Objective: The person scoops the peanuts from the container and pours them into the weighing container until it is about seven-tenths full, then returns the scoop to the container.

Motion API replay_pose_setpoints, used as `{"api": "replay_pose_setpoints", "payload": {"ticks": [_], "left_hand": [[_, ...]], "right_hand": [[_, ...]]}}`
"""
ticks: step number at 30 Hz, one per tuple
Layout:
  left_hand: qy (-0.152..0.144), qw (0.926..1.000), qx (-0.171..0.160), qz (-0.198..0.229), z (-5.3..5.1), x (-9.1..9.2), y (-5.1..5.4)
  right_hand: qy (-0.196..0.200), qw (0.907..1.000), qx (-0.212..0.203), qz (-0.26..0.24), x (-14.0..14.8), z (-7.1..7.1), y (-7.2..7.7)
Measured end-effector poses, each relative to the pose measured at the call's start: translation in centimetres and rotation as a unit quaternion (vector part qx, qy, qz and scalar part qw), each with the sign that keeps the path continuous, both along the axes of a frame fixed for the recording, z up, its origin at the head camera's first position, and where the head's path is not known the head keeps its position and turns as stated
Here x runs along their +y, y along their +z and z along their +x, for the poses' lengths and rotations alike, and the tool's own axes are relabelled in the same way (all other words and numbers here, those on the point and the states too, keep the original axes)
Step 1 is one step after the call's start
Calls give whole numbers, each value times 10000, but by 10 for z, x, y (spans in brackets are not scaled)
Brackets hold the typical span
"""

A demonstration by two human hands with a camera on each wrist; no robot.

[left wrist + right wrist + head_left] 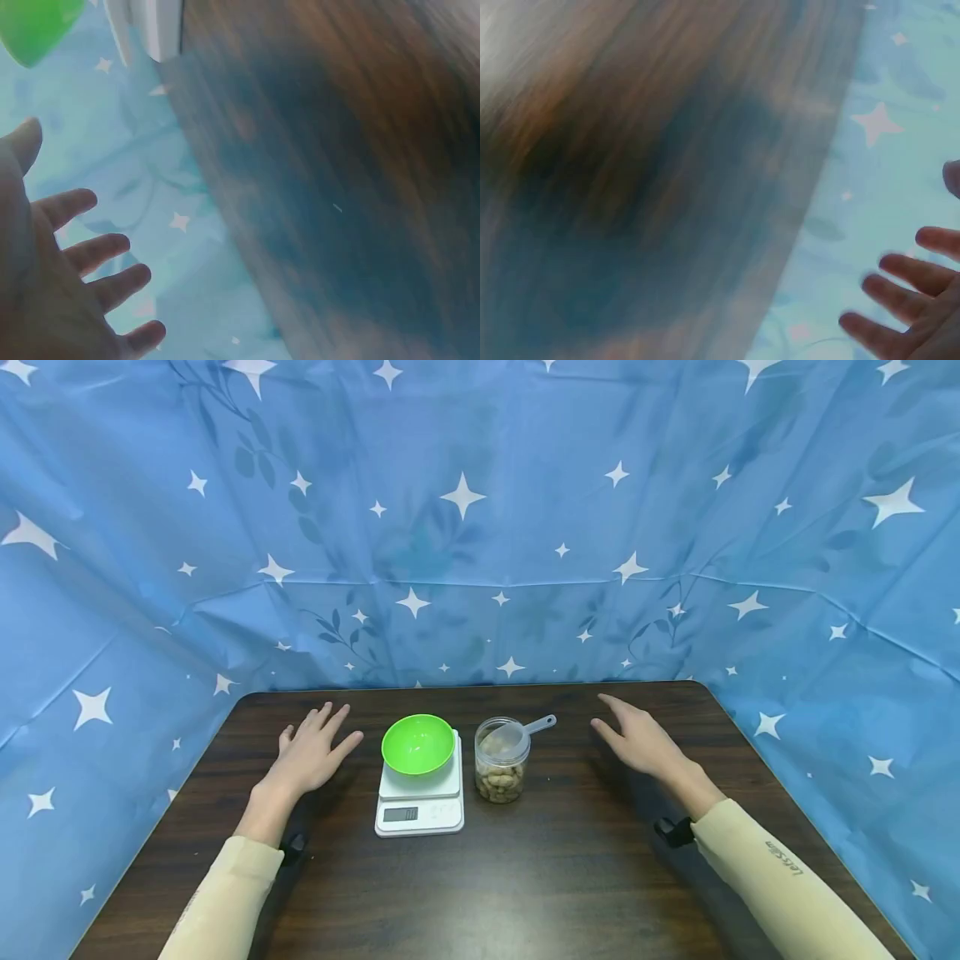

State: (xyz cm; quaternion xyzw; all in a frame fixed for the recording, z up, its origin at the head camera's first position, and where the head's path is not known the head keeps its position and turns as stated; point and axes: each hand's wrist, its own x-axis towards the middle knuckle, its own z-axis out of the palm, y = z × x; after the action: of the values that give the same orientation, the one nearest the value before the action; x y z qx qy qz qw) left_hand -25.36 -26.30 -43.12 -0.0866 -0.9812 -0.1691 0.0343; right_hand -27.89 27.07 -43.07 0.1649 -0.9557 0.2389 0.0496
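Note:
My left hand (306, 760), fingers spread and holding nothing, is left of a white kitchen scale (422, 814). On the scale stands a green bowl (418, 744). Just right of it is a clear jar (501, 781) with light brown pieces inside, and a translucent scoop (539, 724) lies across its mouth. To the right of the jar, my right hand (645, 742) has extended fingers and touches none of these things. The left wrist view shows spread fingers of the left hand (60, 277) below the green bowl (37, 26); the right wrist view shows the right hand (922, 300) with nothing in it.
The dark wooden table (480, 893) carries the objects, its back edge running behind them. A blue curtain (480, 552) with white stars hangs at the back and both sides. Dark bands are at both wrists.

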Motion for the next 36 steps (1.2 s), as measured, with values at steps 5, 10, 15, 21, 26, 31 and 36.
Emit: {"api": "replay_pose_setpoints", "payload": {"ticks": [5,10,15,21,26,31,36], "left_hand": [[-162,9987,360,321,0,17,9],[-387,9957,611,579,-1,34,17],[-672,9925,773,662,0,53,24],[-1087,9871,918,727,5,76,25],[-1396,9822,863,909,10,98,25],[-1652,9778,808,999,15,118,25],[-1852,9757,743,899,15,137,24]], "right_hand": [[380,9953,280,-843,-17,7,12],[862,9838,34,-1571,-35,14,22],[1199,9745,-347,-1862,-46,21,31],[1197,9697,-549,-2057,-58,26,31],[981,9625,-673,-2437,-69,33,31],[881,9494,-650,-2945,-77,36,23],[865,9398,-656,-3239,-82,33,13]]}}
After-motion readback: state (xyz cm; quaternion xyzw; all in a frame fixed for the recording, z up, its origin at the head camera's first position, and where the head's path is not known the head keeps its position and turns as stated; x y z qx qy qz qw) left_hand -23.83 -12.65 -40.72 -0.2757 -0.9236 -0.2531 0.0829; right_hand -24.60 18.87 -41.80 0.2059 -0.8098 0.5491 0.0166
